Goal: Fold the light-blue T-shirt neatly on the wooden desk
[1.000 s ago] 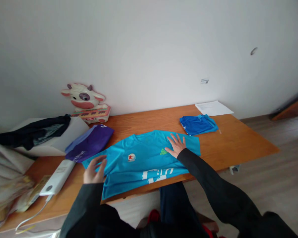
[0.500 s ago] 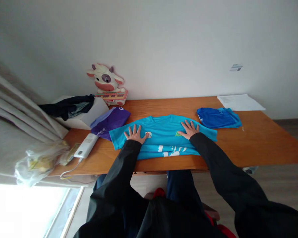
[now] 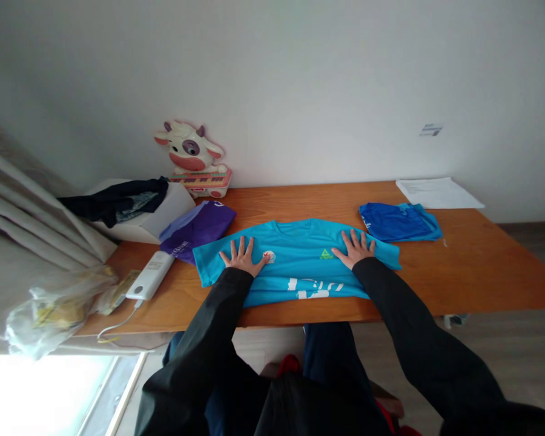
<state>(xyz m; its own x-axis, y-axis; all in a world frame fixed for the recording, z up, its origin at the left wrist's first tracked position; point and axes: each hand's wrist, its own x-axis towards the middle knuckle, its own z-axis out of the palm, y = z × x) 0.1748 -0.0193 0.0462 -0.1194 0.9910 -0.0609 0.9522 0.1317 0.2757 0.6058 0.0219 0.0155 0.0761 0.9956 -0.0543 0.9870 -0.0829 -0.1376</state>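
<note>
A wooden table [image 3: 481, 266] crosses the middle of the frame. At its centre lies a turquoise shirt [image 3: 295, 260]; the left hand [image 3: 243, 257] and right hand [image 3: 358, 249] press flat on it, fingers spread, grasping nothing.

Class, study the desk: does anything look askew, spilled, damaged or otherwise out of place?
Nothing is spilled or damaged. Both hands, left and right, lie flat on the turquoise shirt. The one untidy spot: dark cloth draped loosely over the white box at the left.
</note>
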